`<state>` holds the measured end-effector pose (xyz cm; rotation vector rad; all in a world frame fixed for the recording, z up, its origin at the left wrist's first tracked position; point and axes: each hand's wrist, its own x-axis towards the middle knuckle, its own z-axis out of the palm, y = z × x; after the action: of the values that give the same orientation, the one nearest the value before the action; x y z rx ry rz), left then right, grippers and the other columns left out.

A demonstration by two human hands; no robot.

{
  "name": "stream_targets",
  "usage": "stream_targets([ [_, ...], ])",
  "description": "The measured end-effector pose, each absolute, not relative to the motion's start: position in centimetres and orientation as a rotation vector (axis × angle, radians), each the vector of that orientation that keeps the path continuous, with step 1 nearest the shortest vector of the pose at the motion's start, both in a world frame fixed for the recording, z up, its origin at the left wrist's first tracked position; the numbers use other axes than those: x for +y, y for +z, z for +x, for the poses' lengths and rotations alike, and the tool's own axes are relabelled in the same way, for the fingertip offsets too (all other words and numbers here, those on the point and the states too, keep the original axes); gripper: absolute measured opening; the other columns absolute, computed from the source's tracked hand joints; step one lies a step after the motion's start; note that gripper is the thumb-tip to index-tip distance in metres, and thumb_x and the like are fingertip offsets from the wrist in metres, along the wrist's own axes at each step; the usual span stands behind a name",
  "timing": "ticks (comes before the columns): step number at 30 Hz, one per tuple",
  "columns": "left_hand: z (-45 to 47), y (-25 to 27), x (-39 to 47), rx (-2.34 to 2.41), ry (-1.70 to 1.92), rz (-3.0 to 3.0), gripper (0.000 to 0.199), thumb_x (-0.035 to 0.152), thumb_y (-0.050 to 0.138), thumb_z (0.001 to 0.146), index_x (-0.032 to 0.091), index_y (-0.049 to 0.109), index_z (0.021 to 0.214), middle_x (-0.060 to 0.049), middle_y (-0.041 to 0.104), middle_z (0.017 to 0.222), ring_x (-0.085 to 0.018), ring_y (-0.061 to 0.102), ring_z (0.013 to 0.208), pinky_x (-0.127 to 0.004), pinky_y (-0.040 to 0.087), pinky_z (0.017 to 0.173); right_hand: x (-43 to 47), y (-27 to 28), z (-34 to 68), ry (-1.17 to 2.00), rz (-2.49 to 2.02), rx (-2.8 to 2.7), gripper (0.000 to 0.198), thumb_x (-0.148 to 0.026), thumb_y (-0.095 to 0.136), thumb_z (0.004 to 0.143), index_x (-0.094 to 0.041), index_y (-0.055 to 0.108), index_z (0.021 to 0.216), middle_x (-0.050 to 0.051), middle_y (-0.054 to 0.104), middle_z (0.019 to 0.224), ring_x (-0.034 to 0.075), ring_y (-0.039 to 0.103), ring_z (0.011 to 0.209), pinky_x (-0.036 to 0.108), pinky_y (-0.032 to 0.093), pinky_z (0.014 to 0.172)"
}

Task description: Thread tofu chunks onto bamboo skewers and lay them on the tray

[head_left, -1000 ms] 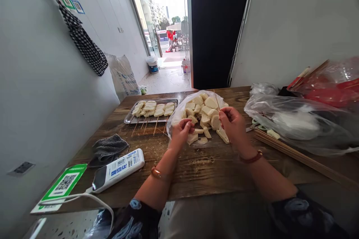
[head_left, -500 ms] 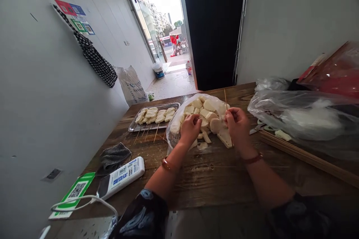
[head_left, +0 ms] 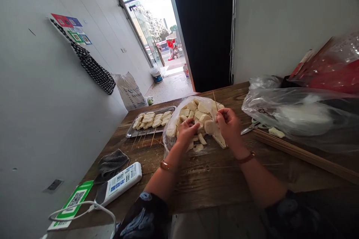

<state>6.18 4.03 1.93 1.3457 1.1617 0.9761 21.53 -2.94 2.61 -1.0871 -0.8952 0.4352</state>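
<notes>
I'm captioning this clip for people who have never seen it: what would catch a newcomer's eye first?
The pile of pale bun slices on a clear plastic bag mid-table, where the left hand reaches into the pieces and the right hand pinches a thin bamboo skewer beside them. To their left, a metal tray holds finished skewers in a row. Beyond the table, a bright doorway opens onto the street.

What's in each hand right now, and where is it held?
Right hand pinches a thin skewer at mid-length. Left hand rests on the white slices; its hold cannot be told.

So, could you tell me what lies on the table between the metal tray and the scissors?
In the head view, the open plastic bag of pale slices and both hands lie between tray and scissors.
</notes>
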Motion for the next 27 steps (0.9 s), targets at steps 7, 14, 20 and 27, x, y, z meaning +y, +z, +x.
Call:
stream_targets([
  [7,3.4,3.2,2.0,0.967,0.808,1.094,0.048,0.027,0.087,0.055,0.011,0.060,0.092,0.004,0.059,0.062,-0.004,0.050,0.040,-0.020,0.048,0.048,-3.1,2.5,21.4,0.431,-1.109,-0.934,0.016,-0.035,0.057,0.083,-0.019,0.058,0.084,-0.003,0.056,0.066,0.012,0.050,0.057,0.023,0.041,0.054],
  [14,1.9,3.2,1.7,0.849,1.086,0.922,0.052,0.022,0.085,0.057,0.017,0.048,0.093,-0.001,0.068,0.079,-0.016,0.068,0.059,-0.026,0.057,0.057,-3.3,2.0,20.3,0.503,-1.148,-1.040,0.018,-0.037,0.059,0.081,-0.019,0.061,0.083,-0.001,0.059,0.068,0.013,0.052,0.058,0.023,0.043,0.053],
  [20,0.8,2.8,1.3,0.771,1.184,0.877,0.068,0.016,0.083,0.060,0.020,0.046,0.117,-0.002,0.070,0.089,-0.020,0.073,0.073,-0.033,0.060,0.071,-4.3,1.9,18.7,0.651,-1.183,-1.301,0.020,-0.032,0.057,0.083,-0.018,0.066,0.094,-0.003,0.055,0.063,0.011,0.048,0.053,0.022,0.039,0.049],
  [27,0.3,3.1,1.2,0.739,1.208,0.780,0.045,0.023,0.083,0.064,0.014,0.057,0.100,-0.006,0.072,0.083,-0.022,0.073,0.078,-0.033,0.057,0.079,-5.4,1.6,16.5,0.617,-1.240,-1.641,0.034,-0.028,0.051,0.087,-0.017,0.071,0.113,-0.004,0.053,0.054,0.011,0.047,0.049,0.023,0.040,0.050],
])
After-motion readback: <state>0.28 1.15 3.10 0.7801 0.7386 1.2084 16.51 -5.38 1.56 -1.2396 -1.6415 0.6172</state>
